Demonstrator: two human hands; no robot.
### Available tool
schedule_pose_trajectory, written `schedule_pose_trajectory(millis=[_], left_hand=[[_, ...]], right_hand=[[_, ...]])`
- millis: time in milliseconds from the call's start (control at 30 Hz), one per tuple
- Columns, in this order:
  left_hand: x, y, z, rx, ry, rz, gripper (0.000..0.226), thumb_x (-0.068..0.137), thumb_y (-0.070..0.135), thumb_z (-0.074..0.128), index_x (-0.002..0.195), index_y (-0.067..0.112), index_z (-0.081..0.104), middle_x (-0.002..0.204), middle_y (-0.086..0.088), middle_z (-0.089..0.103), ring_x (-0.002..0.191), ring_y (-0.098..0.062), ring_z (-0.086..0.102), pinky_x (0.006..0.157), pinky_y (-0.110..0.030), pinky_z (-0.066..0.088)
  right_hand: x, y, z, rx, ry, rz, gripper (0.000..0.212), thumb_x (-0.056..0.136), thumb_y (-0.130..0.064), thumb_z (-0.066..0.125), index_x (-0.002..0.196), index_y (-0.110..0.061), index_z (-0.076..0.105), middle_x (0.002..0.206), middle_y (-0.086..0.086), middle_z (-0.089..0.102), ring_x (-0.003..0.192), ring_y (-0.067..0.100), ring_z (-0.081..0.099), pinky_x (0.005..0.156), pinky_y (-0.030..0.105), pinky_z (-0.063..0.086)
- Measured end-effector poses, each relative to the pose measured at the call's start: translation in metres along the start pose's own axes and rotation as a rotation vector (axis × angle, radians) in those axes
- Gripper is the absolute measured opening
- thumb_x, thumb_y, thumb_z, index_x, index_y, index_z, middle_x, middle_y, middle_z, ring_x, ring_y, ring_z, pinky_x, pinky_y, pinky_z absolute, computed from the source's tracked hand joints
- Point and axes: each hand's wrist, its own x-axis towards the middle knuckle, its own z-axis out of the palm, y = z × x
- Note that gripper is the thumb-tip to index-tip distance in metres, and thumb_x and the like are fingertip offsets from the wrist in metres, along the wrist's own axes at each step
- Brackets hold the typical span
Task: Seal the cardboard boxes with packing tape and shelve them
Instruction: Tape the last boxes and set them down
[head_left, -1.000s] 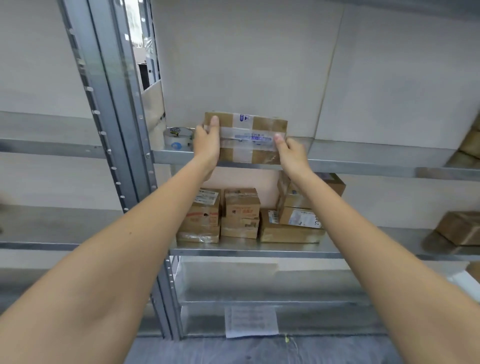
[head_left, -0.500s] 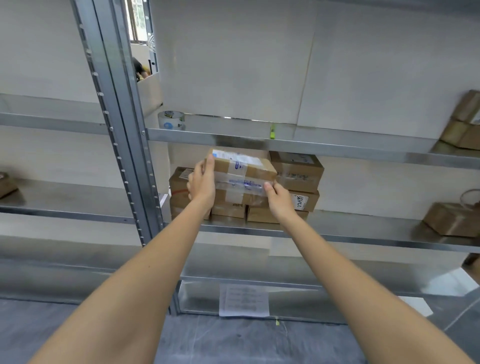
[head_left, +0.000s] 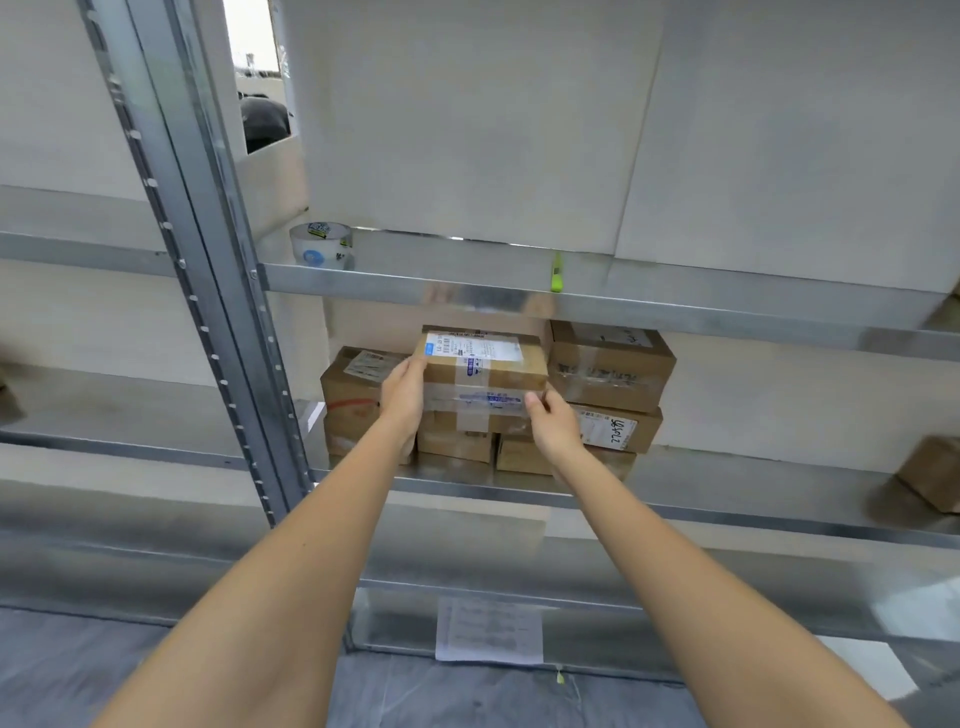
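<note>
**Taped box held at the middle shelf**

At frame centre, the left hand (head_left: 404, 391) and right hand (head_left: 553, 425) grip opposite ends of a taped cardboard box (head_left: 483, 371), fingers curled round its edges, above stacked boxes (head_left: 610, 366) on the middle shelf (head_left: 727, 512). A tape roll (head_left: 322, 245) sits on the upper shelf (head_left: 415, 288), upper left.
</note>
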Motion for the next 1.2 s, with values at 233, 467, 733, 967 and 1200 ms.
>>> schedule_pose_trajectory(millis=[233, 467, 733, 967, 1200], left_hand=[[0.085, 0.002, 0.02, -0.048, 0.008, -0.087, 0.037, 0.103, 0.034, 0.036, 0.131, 0.014, 0.05, 0.119, -0.006, 0.061, 0.1, -0.018, 0.057, 0.086, -0.034, 0.044], [0.131, -0.018, 0.031, -0.13, 0.034, -0.175, 0.063, 0.079, 0.071, 0.047, 0.125, 0.03, 0.056, 0.119, -0.001, 0.063, 0.107, -0.024, 0.059, 0.092, -0.042, 0.047], [0.154, -0.028, 0.039, -0.172, 0.086, -0.177, 0.069, 0.076, 0.074, 0.041, 0.13, 0.033, 0.052, 0.132, -0.005, 0.057, 0.119, -0.032, 0.054, 0.105, -0.056, 0.04], [0.161, -0.02, 0.04, -0.049, 0.098, -0.147, 0.05, 0.096, 0.059, 0.035, 0.132, 0.028, 0.047, 0.132, -0.007, 0.055, 0.118, -0.033, 0.052, 0.105, -0.052, 0.039], [0.15, -0.025, 0.04, 0.022, 0.097, -0.065, 0.053, 0.101, 0.057, 0.03, 0.135, 0.018, 0.044, 0.123, -0.007, 0.055, 0.11, -0.029, 0.053, 0.101, -0.047, 0.041]], right_hand=[[0.082, 0.007, 0.03, 0.036, 0.014, 0.101, 0.049, 0.104, -0.032, 0.04, 0.148, -0.011, 0.036, 0.15, 0.008, 0.041, 0.138, 0.029, 0.038, 0.115, 0.044, 0.031], [0.125, 0.016, 0.05, 0.091, 0.024, 0.151, 0.044, 0.104, -0.025, 0.041, 0.149, -0.024, 0.038, 0.147, 0.007, 0.045, 0.133, 0.031, 0.044, 0.111, 0.041, 0.037], [0.14, 0.02, 0.058, 0.096, 0.026, 0.157, 0.041, 0.104, -0.023, 0.04, 0.145, -0.025, 0.041, 0.137, 0.004, 0.052, 0.124, 0.028, 0.049, 0.104, 0.038, 0.042], [0.144, 0.016, 0.06, 0.067, -0.005, 0.174, 0.051, 0.104, -0.023, 0.04, 0.153, -0.025, 0.027, 0.148, 0.006, 0.044, 0.127, 0.027, 0.047, 0.094, 0.03, 0.04], [0.135, 0.012, 0.061, 0.047, -0.015, 0.2, 0.056, 0.1, -0.018, 0.043, 0.153, -0.027, 0.026, 0.145, 0.009, 0.047, 0.122, 0.028, 0.05, 0.095, 0.033, 0.042]])
